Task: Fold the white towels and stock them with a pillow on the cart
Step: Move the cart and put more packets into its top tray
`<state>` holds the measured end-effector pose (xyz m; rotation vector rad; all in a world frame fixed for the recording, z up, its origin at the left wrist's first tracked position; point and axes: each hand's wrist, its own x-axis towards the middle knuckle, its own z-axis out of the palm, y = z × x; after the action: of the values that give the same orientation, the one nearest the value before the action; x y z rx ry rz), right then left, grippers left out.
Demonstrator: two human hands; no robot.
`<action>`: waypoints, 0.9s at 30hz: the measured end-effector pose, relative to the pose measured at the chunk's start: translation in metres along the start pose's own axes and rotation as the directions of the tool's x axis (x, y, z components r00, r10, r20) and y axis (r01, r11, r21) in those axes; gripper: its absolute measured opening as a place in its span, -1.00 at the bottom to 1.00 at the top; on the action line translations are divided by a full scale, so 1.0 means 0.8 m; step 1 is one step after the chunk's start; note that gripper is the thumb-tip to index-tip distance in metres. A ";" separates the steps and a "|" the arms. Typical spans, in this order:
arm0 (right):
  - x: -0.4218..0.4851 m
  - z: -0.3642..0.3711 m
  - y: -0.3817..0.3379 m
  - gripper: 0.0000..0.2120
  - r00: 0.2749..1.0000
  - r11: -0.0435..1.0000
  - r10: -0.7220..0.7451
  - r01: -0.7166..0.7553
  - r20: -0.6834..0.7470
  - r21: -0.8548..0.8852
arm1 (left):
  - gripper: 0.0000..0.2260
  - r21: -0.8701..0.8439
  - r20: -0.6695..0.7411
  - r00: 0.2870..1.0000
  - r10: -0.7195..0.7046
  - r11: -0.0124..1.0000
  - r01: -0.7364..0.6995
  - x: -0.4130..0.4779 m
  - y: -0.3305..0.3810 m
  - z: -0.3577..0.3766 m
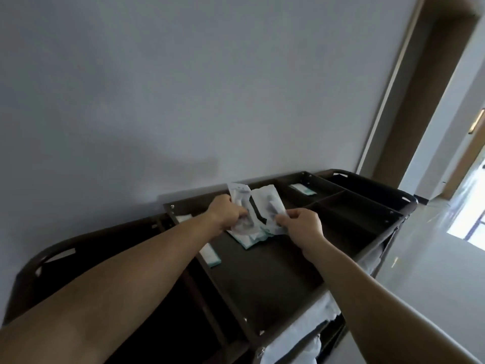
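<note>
Both arms reach out over the top tray of the dark brown cart (275,271), which stands against a plain grey wall (183,88). The left hand (227,212) is clenched around a clear plastic sachet (237,194), fingers curled over its lower part. The right hand (301,224) pinches a second sachet (270,203) between thumb and fingertips, just beside the first; both packets are blurred, so their contents cannot be read.

Beneath the hands, in the tray's large compartment, lies a small heap of flat white packets with green edges (252,239); how many are in it I cannot tell. One more such packet (210,256) lies on the tray's left rim, and another (301,189) sits in a far compartment behind the hands.

White towels (296,334) show below the tray, on the cart's lower shelves at its right side. Beyond the cart's right end, a doorway (420,114) opens onto a pale glossy floor (433,245).
</note>
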<state>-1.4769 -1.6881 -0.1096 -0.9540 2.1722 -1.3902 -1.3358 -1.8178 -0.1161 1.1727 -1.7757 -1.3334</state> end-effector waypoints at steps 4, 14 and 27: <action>0.070 -0.006 0.018 -0.89 0.999 0.999 0.039 -0.039 0.008 -0.028 | -0.75 -0.007 0.016 0.999 -0.029 1.000 0.029 0.056 0.012 0.047; 0.299 -0.014 0.063 -0.71 0.977 0.943 -0.079 0.137 0.196 -0.303 | -0.91 0.350 -0.097 0.995 -0.019 0.935 0.052 0.196 0.043 0.156; 0.439 0.042 0.108 -0.74 0.772 0.780 -0.135 0.469 0.621 -0.414 | -0.42 0.770 -0.309 0.884 -0.352 0.453 0.450 0.296 0.017 0.233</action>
<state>-1.7274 -1.9386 -0.1893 -1.7592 1.9977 -0.4330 -1.5988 -1.9571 -0.1659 2.2612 -2.1965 -0.5292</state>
